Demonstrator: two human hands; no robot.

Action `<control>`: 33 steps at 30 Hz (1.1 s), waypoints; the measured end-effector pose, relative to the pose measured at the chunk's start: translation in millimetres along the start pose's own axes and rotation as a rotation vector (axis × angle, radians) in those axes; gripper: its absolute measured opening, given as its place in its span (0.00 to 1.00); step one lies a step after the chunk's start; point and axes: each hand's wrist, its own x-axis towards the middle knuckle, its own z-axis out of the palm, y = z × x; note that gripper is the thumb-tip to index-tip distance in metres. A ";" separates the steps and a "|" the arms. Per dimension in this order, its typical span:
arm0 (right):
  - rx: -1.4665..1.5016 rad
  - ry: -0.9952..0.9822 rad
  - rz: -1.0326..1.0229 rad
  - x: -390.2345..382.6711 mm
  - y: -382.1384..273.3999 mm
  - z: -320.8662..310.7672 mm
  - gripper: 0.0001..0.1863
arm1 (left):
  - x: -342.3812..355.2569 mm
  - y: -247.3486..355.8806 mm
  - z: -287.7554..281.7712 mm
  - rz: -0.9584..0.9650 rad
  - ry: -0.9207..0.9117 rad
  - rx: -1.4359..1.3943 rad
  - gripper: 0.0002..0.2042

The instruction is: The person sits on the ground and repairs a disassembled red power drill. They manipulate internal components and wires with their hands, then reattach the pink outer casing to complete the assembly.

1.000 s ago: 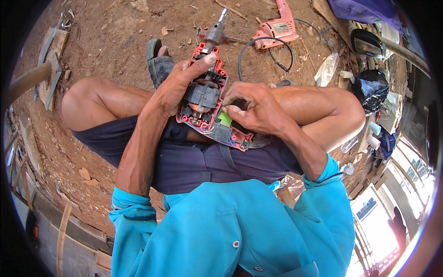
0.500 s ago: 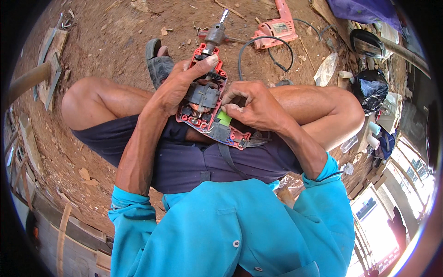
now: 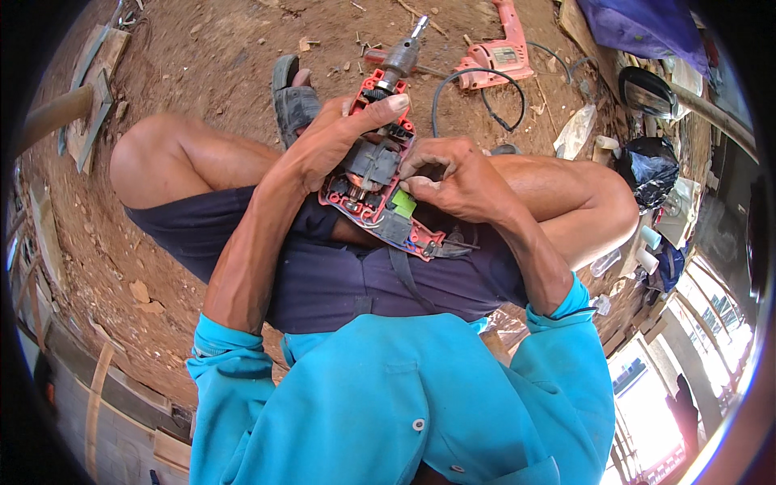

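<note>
An opened power drill (image 3: 368, 166) lies tilted above my lap, its red casing exposing the motor, gears and wires. The metal chuck (image 3: 400, 58) points away from me. My left hand (image 3: 339, 137) is wrapped round the drill's left side, thumb across the gear end. At the right edge of the casing, my right hand (image 3: 453, 174) has its thumb and forefinger pinched together; whatever lies between the tips is too small to make out. Just below those fingertips sits a bright green piece (image 3: 402, 204) inside the casing, near the dark switch block.
On the dirt ground ahead lies a pink drill-shaped housing (image 3: 497, 58) beside a looped black cable (image 3: 477, 71). A red-ended rod (image 3: 376, 55) rests behind the chuck. Wooden-handled tools (image 3: 52, 117) stand at left. A black plastic bag (image 3: 651, 170) and litter are at right.
The drill and both hands sit slightly farther right in the picture, and the ground items have shifted too. Both hands keep nearly the same grip.
</note>
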 end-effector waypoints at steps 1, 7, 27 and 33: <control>-0.015 -0.012 -0.001 0.6 -1.5 -0.5 0.08 | 1.5 -2.4 -1.0 0.004 0.004 0.003 0.30; -0.093 0.000 -0.062 0.1 -11.8 0.8 0.08 | 1.5 -3.8 -1.6 0.036 0.019 0.062 0.31; -0.050 0.031 0.068 -7.6 -3.6 8.6 0.08 | -1.7 -1.1 1.9 0.013 0.059 0.090 0.33; -0.002 0.062 0.075 -6.2 -1.0 10.8 0.07 | 0.3 -4.2 -1.8 0.006 0.050 0.101 0.33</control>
